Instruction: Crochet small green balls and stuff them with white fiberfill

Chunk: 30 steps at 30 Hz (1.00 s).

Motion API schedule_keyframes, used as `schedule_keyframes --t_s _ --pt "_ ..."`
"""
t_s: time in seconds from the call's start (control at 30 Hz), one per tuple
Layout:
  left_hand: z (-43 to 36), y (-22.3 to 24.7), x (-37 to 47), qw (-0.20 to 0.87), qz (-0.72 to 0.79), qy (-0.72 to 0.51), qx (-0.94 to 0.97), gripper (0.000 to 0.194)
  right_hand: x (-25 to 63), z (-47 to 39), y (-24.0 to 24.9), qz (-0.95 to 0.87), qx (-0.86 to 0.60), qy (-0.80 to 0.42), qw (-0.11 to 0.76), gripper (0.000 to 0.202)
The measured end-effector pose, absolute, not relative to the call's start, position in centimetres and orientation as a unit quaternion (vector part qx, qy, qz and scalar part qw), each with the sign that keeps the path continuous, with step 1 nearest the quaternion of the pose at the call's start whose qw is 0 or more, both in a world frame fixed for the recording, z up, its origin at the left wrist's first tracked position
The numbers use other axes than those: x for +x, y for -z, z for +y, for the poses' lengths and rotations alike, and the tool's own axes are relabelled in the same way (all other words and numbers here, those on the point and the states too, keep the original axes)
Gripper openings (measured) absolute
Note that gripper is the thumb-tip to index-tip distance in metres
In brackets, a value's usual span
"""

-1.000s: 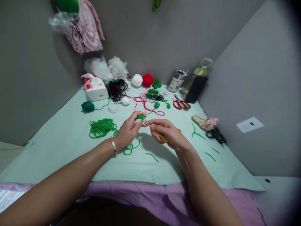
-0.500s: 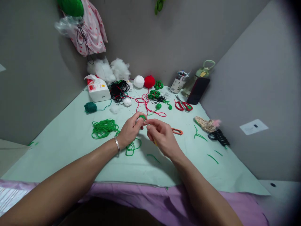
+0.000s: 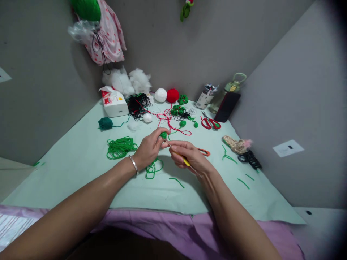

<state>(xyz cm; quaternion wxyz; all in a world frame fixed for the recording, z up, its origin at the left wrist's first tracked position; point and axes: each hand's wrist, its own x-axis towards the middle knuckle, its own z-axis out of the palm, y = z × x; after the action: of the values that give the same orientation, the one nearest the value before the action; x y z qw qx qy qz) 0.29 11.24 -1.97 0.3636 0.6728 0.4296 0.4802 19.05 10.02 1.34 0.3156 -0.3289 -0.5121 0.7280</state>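
Over the middle of the table, my left hand pinches a small green crochet piece between thumb and fingers. My right hand is closed around a crochet hook with a yellow grip, its thin metal tip reaching the green piece. Both hands nearly touch. Left of my left hand lies a loose heap of green yarn, and loops of green yarn lie below that wrist. An orange-handled tool is partly hidden behind my right hand.
Red-handled scissors, a dark phone, a bottle and a pen cup stand at back right. A tissue pack, black yarn, a white ball and a red ball line the back.
My right hand has turned so the hook's yellow grip and shaft show more. The green piece is more visible in my left hand. The view has shifted slightly.
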Motion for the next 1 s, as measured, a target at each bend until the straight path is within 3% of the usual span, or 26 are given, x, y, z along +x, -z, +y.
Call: schedule_keyframes --t_s 0.23,0.33,0.43,0.53,0.67,0.83,1.0 --pt "11.9 1.6 -0.4 0.395 0.444 -0.511 0.620 0.020 19.7 9.0 -2.1 -0.600 -0.197 -0.771 0.087 0.042" --pt "12.1 1.4 -0.7 0.420 0.441 -0.509 0.609 0.019 20.4 9.0 -3.2 -0.706 -0.269 -0.647 0.098 0.040" --pt "12.2 1.1 -0.7 0.437 0.429 -0.510 0.604 0.021 21.6 9.4 -3.9 -0.806 -0.392 -0.434 0.092 0.031" --pt "12.0 0.8 -0.4 0.439 0.415 -0.519 0.604 0.018 22.0 9.7 -3.5 -0.801 -0.471 -0.329 0.169 0.033" --pt "11.3 0.6 0.2 0.451 0.393 -0.527 0.604 0.013 20.0 9.7 -2.4 -0.691 -0.423 -0.467 0.353 0.052" --pt "10.7 1.0 1.1 0.502 0.388 -0.529 0.563 0.018 17.4 9.5 -1.3 -0.584 -0.373 -0.614 0.377 0.048" --pt "10.8 1.2 1.3 0.541 0.389 -0.546 0.508 0.022 17.6 9.9 -0.5 -0.631 -0.453 -0.494 0.391 0.035"
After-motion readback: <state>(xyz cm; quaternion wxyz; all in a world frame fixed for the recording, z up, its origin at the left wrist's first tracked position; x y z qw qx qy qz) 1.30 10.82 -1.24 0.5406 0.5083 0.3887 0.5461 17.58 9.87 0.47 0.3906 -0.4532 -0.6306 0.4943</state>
